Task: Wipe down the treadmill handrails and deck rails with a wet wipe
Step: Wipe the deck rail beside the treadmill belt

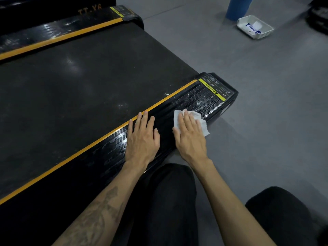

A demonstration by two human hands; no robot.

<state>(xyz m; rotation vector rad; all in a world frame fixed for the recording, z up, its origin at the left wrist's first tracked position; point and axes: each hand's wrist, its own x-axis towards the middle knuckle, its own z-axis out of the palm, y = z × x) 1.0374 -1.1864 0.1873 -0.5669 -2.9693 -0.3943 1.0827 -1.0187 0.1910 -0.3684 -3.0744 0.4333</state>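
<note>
Pressing a wet wipe (198,119) flat-fingered onto the black deck rail (191,102), grey floor (266,121) alongside.

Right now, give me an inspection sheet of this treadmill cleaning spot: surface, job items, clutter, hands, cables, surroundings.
Surface: near deck rail, black ribbed with a yellow strip, shows wet streaks; treadmill belt has a few white specks near the rail.
Job's things: wet wipe lies spread on the rail near its warning label; far deck rail also looks streaked.
Clutter: white tray on the floor, holding white and blue items.
Hands: left hand rests flat on the rail; right hand presses the wipe with straight fingers.
Cables: nothing seen.
Surroundings: grey floor; blue object behind the tray.
</note>
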